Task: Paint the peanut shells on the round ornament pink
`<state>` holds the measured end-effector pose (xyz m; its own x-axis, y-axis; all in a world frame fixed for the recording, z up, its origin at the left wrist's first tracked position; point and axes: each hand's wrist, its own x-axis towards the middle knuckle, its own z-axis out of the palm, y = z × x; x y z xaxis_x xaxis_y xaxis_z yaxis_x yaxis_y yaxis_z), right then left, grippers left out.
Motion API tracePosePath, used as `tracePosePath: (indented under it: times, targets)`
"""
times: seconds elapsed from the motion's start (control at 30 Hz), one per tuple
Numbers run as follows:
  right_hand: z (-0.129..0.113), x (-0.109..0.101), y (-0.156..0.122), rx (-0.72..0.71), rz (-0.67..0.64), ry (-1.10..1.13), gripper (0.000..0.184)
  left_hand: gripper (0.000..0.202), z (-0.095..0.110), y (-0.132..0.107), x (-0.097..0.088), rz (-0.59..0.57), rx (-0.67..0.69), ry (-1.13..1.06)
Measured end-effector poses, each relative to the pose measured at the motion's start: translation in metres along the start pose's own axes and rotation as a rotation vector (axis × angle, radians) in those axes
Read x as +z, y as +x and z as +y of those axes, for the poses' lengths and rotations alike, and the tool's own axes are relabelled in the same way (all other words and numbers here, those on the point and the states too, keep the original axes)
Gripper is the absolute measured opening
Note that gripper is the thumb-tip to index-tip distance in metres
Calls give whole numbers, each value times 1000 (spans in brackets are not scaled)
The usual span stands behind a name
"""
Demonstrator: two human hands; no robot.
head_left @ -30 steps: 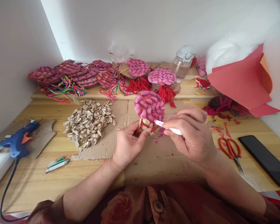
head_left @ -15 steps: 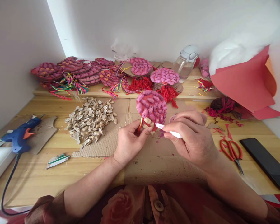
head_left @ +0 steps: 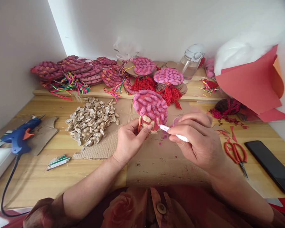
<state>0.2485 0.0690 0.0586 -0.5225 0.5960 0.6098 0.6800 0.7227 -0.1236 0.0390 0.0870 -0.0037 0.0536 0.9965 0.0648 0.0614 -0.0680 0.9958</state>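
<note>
My left hand point(head_left: 133, 139) pinches the lower edge of a round red disc point(head_left: 151, 107) covered with peanut shells. Most shells on it are pink; a few near my left thumb are bare tan. A yellow and red cord hangs by my left fingers. My right hand point(head_left: 197, 136) is closed around a white marker pen point(head_left: 180, 136), its pink tip at the disc's lower right, close to the bare shells; whether it touches cannot be told. A small round pinkish lid or dish point(head_left: 176, 121) shows behind my right fingers, partly hidden.
Loose peanut shells point(head_left: 92, 122) lie heaped on cardboard at left, beyond a blue glue gun point(head_left: 21, 136). Finished pink discs point(head_left: 168, 76) with tassels line the back shelf by a water bottle point(head_left: 190, 65). Orange-handled scissors point(head_left: 235, 153) and a black phone point(head_left: 270, 167) lie at right.
The disc has shifted slightly left and tilted with my left hand. The marker tip has drawn a little away from the bare shells, to the right.
</note>
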Motion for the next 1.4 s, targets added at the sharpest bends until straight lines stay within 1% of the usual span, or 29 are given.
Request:
tracePosePath:
  times: [0.1, 0.3, 0.43, 0.6, 0.77, 1.07, 1.2, 1.4]
  targets:
    - [2, 1, 0, -6, 15, 17, 10, 27, 1, 1, 0, -31, -31, -26]
    - [4, 4, 0, -1, 7, 25, 8, 27, 3, 1, 0, -42, -51, -77]
    - [3, 3, 0, -23, 16, 17, 10, 28, 3, 0, 0, -42, -46, -57]
    - [4, 1, 1, -12, -11, 10, 6, 29, 1, 0, -1, -38, -46, -37]
    - [5, 1, 1, 0, 10, 56, 9, 28, 1, 0, -1, -36, -47, -51]
    - [4, 2, 2, 13, 72, 32, 7, 28, 4, 1, 1, -37, -74, -107]
    - [5, 3, 3, 11, 66, 44, 8, 29, 3, 2, 1, -32, -94, -152]
    - [8, 3, 2, 91, 147, 44, 6, 29, 3, 1, 1, -38, -101, -157]
